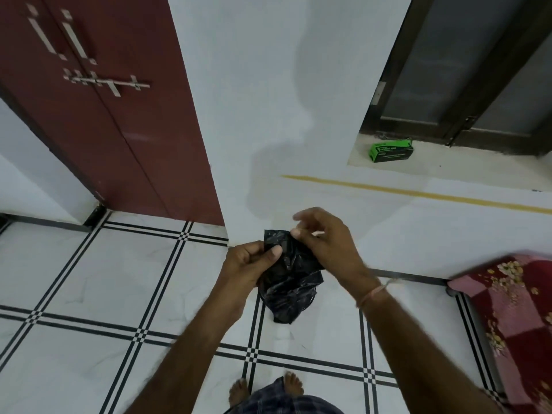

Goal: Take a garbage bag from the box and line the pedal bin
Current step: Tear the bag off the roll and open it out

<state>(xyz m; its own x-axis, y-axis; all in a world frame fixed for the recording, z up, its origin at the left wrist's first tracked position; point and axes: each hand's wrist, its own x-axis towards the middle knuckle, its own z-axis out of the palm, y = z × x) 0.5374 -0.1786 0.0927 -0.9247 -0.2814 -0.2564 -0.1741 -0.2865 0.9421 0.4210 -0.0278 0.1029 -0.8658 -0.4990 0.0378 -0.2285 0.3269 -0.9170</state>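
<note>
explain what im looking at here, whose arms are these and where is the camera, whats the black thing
There is no machine here. The one picture comes from a wide-angle camera worn on a person's head, looking forward and down, so the two arms reaching in from the bottom are that person's own.

The left hand and right hand both hold a crumpled black garbage bag in front of the body, above the tiled floor; the fingers pinch its top edge, as if working it open.

Further back, a green box sits on a raised ledge by a dark-framed door. A red double door is on the left, and a patterned red cloth on the right. No pedal bin is in view.
</note>
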